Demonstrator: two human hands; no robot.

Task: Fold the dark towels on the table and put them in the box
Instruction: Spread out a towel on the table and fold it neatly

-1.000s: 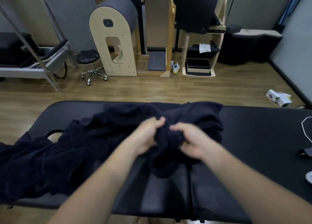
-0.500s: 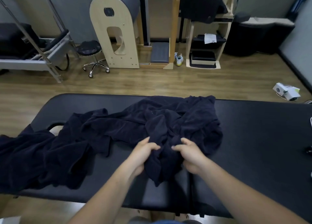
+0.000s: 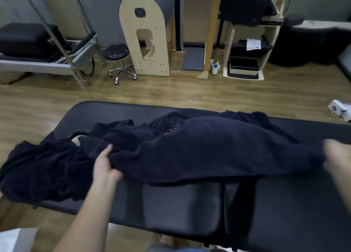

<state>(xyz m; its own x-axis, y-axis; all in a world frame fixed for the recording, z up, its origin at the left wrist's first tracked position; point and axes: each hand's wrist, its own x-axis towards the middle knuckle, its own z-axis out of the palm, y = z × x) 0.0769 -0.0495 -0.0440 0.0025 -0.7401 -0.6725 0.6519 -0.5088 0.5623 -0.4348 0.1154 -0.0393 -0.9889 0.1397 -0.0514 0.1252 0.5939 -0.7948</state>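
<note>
A dark navy towel [image 3: 212, 149] is stretched wide between my hands, a little above the black padded table [image 3: 284, 204]. My left hand [image 3: 104, 164] grips its left end. My right hand [image 3: 338, 156], blurred by motion, holds its right end near the frame's right edge. More dark towels [image 3: 43, 166] lie crumpled on the table's left part and hang over its left end. A white corner [image 3: 17, 238], perhaps the box, shows at the bottom left; I cannot tell what it is.
Beyond the table is wooden floor with a wooden arched barrel [image 3: 146, 29], a wheeled stool [image 3: 119, 61], a metal-framed bed [image 3: 43, 61] at left and wooden shelves [image 3: 245, 58]. A small white device [image 3: 340, 109] lies on the floor at right.
My hands were close together, bunching the towel at the table's middle. They have pulled far apart, left and right, and the towel is now spread out between them.
</note>
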